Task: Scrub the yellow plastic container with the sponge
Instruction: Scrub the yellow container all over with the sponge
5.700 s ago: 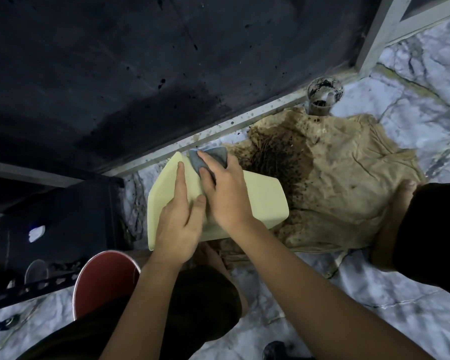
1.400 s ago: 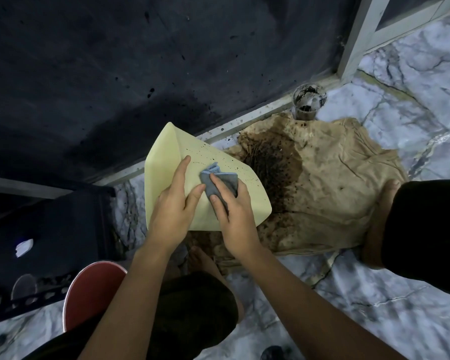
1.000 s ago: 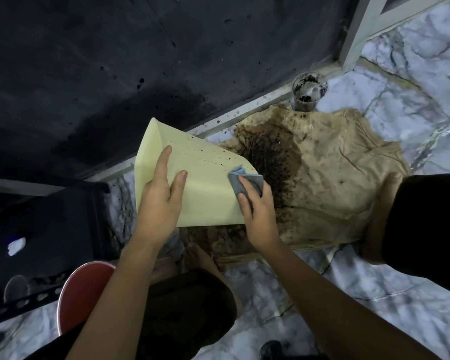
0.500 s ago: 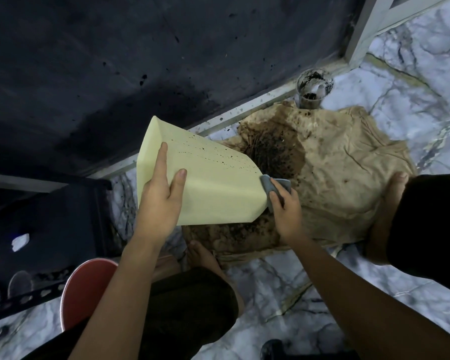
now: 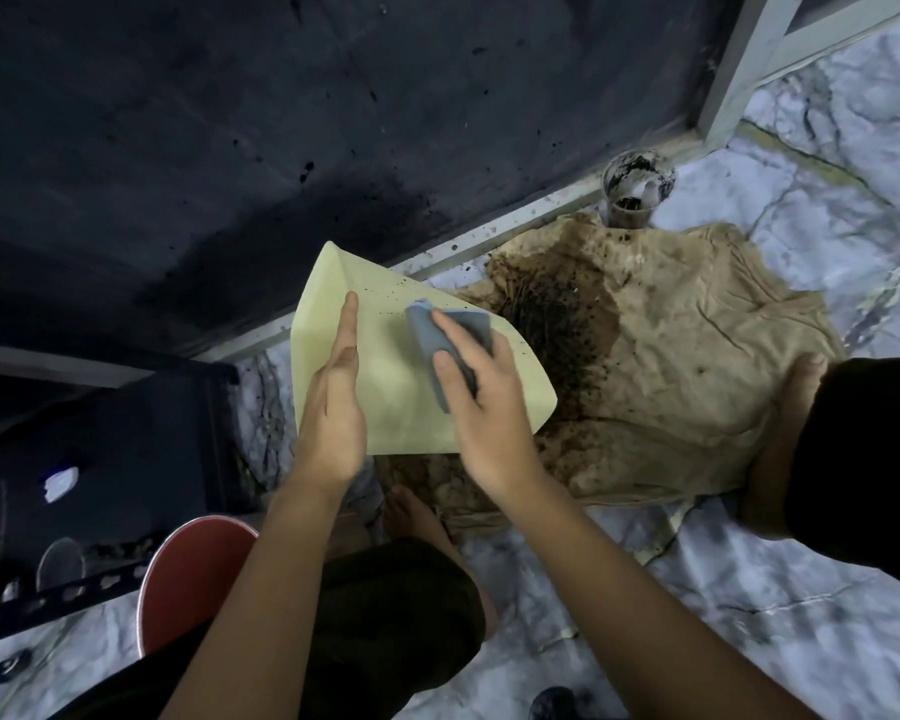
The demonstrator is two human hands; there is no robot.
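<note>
Setting: marble-patterned floor (image 5: 697,605) beside a dark wall (image 5: 230,122); I look down on it from the head camera.
Yellow plastic container (image 5: 401,407): held tilted above the floor, just in front of the wall's pale base strip (image 5: 489,236), its broad flat face turned up toward me; small dark specks dot the upper part of that face.
Sponge (image 5: 437,345): a grey-blue pad lying on the container's upper face, partly hidden by fingers and blurred.
Right hand (image 5: 481,407): I see its fingers curled over the sponge, thumb on the pad's near side, clamping it flat against the yellow face.
Left hand (image 5: 333,407): fingers straight and together, lying along the container's left part with the palm steadying it; not curled round anything I can see.
Cloth (image 5: 687,387): a crumpled tan sheet spread on the floor under and right of the container, with a dark brown speckled stain (image 5: 567,324) just beside the container's right edge.
Cup (image 5: 637,192): a clear, dirt-smeared cup standing upright at the cloth's far edge.
Bare foot (image 5: 417,517): on the cloth's near edge, below the container.
Red stool (image 5: 188,574): at lower left, under my left forearm.
Dark rack (image 5: 100,459): at far left, against the wall.
</note>
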